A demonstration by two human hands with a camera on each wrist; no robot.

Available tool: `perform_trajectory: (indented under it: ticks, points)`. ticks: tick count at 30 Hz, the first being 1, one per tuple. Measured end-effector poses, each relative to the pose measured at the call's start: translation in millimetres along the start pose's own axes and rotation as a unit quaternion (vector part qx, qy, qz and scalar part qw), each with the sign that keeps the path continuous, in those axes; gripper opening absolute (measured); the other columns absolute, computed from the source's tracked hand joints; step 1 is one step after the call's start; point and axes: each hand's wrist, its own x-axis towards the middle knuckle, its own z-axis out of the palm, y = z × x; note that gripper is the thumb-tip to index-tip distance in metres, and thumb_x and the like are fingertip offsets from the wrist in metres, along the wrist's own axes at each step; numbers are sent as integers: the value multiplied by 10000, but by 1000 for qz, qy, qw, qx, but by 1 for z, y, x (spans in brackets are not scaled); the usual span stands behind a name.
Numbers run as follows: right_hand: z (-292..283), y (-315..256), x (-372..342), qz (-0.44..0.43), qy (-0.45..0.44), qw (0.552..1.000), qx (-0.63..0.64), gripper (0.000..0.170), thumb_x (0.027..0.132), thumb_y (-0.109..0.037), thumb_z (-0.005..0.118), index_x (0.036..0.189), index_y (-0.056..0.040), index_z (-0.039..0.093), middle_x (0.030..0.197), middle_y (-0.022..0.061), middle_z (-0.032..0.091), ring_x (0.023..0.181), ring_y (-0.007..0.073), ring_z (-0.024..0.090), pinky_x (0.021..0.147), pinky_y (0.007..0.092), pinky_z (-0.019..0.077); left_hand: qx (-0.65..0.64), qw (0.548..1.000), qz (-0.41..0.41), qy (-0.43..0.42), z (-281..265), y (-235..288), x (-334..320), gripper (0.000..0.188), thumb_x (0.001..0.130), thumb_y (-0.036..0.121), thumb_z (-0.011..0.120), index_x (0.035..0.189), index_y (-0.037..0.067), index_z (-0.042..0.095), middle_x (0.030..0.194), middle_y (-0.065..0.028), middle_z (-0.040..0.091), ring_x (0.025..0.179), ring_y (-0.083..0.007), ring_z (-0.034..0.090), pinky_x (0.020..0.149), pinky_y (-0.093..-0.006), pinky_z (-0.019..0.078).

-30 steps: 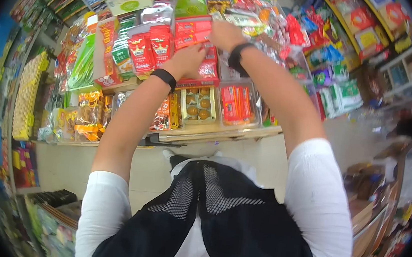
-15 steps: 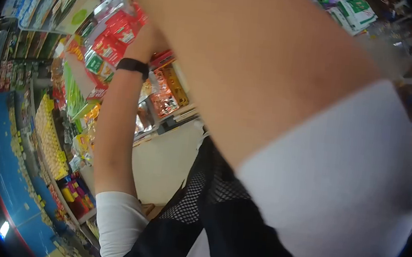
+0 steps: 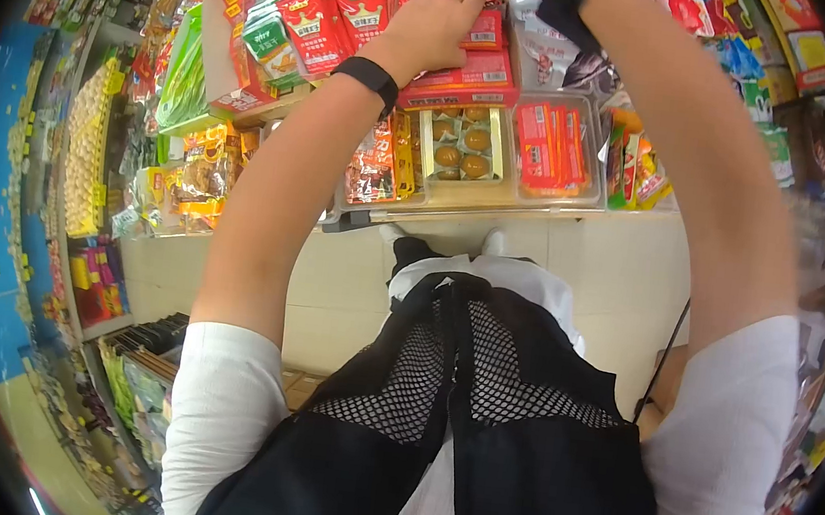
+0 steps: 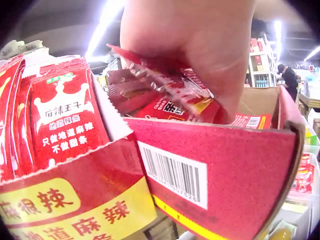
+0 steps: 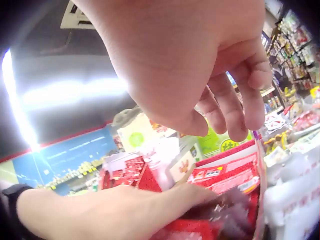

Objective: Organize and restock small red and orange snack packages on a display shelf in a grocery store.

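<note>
Right hand [image 5: 200, 67] hovers, loosely curled; left hand [image 3: 431, 33] reaches into red box [image 4: 235, 162], grip unclear.

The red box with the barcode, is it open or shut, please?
The red box is open: its top is uncovered, and red packets show inside.

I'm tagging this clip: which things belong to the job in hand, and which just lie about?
Seemingly in the job:
left hand
right hand
red cardboard box
glossy red plastic packets inside it

Lying about:
bright green plastic packs
orange plastic bags
round brown items
</note>
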Motion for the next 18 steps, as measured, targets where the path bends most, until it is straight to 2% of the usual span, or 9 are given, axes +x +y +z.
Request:
perform_trajectory:
  ticks: [2, 4, 6, 9, 11, 12, 14, 15, 18]
  points:
    - [-8, -12, -29, 32, -20, 998, 48, 248, 756, -203, 628, 868, -5, 726, 855, 231, 701, 833, 398, 699, 742, 469, 563, -1, 1000, -7, 17, 1, -1, 2, 574, 680, 183, 773, 1158, 40, 488, 935, -188, 668, 878, -372, 668, 732, -472, 549]
    - [6, -3, -42, 12, -4, 995, 97, 272, 813, -292, 642, 954, -71, 713, 940, 173, 714, 898, 345, 693, 801, 460, 554, -3, 1000, -9, 30, 2, -2, 3, 545, 690, 161, 759, 1149, 48, 487, 925, -181, 669, 871, -369, 667, 722, -474, 546]
    - [18, 0, -64, 10, 94, 983, 156, 283, 823, -319, 616, 899, -55, 684, 861, 181, 703, 827, 366, 677, 746, 459, 539, -20, 999, -18, 45, 0, -2, 2, 645, 690, 170, 755, 1242, 51, 443, 875, -204, 665, 823, -391, 656, 709, -499, 536]
    - [20, 2, -95, 60, 124, 964, 226, 272, 831, -298, 612, 883, -37, 670, 827, 179, 698, 769, 351, 681, 701, 438, 537, -25, 998, -33, 51, -7, 0, 0, 593, 691, 172, 753, 1195, 51, 466, 825, -194, 666, 804, -392, 657, 695, -495, 534]
    - [22, 2, -112, 153, 132, 913, 354, 248, 843, -257, 620, 897, -18, 662, 773, 141, 698, 683, 272, 692, 639, 375, 535, -44, 995, -52, 69, -12, 3, -2, 570, 692, 172, 751, 1174, 49, 474, 818, -193, 668, 799, -394, 659, 692, -494, 532]
    - [24, 3, -117, 151, 135, 914, 353, 248, 843, -257, 620, 897, -18, 662, 773, 141, 698, 683, 272, 692, 639, 375, 535, -64, 992, -72, 83, -16, 4, -3, 548, 692, 172, 750, 1154, 47, 482, 812, -192, 669, 794, -396, 661, 688, -494, 530]
    - [31, 7, -127, 226, 75, 837, 493, 230, 852, -218, 622, 904, 3, 655, 737, 95, 689, 629, 178, 676, 589, 308, 516, -71, 990, -91, 84, -26, 6, -3, 587, 673, 201, 767, 1173, 32, 511, 840, -210, 676, 814, -396, 667, 706, -485, 536]
    - [36, 8, -131, 234, 63, 823, 514, 243, 854, -206, 652, 946, 20, 642, 771, 85, 690, 639, 143, 667, 592, 276, 507, -96, 984, -125, 88, -32, 6, -4, 633, 659, 220, 779, 1199, 20, 514, 856, -220, 678, 825, -396, 669, 723, -479, 540]
    - [38, -4, -141, 196, 65, 791, 576, 276, 849, -194, 682, 995, 33, 627, 824, 110, 694, 653, 156, 674, 605, 274, 506, -139, 969, -167, 116, -44, 9, -9, 650, 650, 222, 775, 1205, -4, 524, 876, -228, 682, 843, -396, 674, 741, -470, 545]
